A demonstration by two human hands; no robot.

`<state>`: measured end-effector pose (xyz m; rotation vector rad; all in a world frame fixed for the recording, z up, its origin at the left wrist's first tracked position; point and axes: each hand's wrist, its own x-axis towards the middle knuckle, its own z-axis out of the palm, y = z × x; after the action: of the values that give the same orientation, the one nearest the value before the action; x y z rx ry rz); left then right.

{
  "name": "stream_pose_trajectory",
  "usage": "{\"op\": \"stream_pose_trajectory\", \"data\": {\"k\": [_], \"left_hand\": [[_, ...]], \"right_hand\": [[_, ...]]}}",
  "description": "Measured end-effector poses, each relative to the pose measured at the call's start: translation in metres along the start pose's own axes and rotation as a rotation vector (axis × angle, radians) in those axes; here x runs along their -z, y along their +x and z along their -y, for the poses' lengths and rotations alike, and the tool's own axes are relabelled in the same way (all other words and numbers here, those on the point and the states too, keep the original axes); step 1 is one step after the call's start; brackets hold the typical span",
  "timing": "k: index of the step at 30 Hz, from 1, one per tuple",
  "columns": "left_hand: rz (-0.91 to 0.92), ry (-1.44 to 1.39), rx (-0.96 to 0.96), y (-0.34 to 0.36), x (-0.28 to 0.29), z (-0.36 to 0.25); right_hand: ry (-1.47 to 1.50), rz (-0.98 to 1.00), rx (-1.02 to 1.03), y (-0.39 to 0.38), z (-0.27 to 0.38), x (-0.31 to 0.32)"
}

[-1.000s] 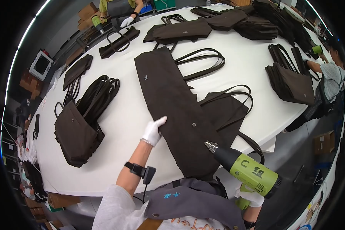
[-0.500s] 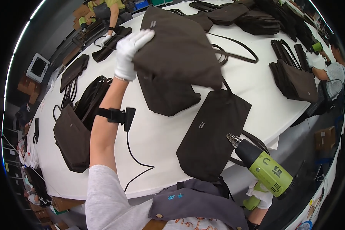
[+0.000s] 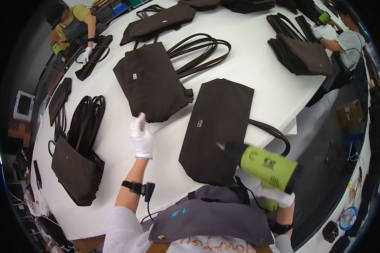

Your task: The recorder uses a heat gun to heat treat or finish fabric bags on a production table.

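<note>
My right hand point(image 3: 276, 196), in a white glove, grips the handle of a green and black heat gun point(image 3: 268, 166). Its blurred nozzle points left over the lower part of a dark brown tote bag point(image 3: 217, 126), which lies flat in front of me with one strap loop out to the right. My left hand point(image 3: 142, 137), also gloved in white, is just below the lower edge of another brown tote bag point(image 3: 150, 82). Its fingers are loosely bent and slightly apart, with nothing seen in them. That bag lies on a stack, its long straps looped to the right.
More brown bags point(image 3: 78, 168) with straps lie at the left of the white table point(image 3: 126, 181), others at the far side and right point(image 3: 302, 52). Two co-workers, one at the far left point(image 3: 78, 25) and one at the right point(image 3: 348, 44), stand around the table. A cable hangs from my left wrist strap.
The bag that my left hand held up now lies on the stack, let go. My left hand has drawn back toward me. The heat gun has swung left over the near bag.
</note>
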<state>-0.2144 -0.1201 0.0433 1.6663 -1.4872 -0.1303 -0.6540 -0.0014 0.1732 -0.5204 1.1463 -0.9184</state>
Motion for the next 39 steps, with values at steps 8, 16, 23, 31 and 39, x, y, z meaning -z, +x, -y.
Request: {"op": "stream_pose_trajectory", "data": {"k": [8, 16, 23, 31, 39], "left_hand": [[0.710, -0.420, 0.595, -0.023, -0.063, -0.060], [1.117, 0.234, -0.613, -0.099, -0.046, -0.158], [1.119, 0.210, -0.681, -0.129, -0.021, -0.132], [1.350, 0.102, -0.560, -0.138, 0.012, -0.117], [1.483, -0.092, -0.386, -0.126, 0.003, -0.138]], "right_hand": [[-0.186, -0.156, 0.233, 0.053, 0.013, 0.010], [-0.009, -0.132, 0.235, -0.011, -0.008, 0.031], [-0.291, 0.074, 0.070, -0.014, -0.011, 0.023], [-1.420, 0.536, 0.988, 0.016, -0.005, 0.020], [-0.355, -0.121, 0.274, 0.014, 0.015, -0.013]]}}
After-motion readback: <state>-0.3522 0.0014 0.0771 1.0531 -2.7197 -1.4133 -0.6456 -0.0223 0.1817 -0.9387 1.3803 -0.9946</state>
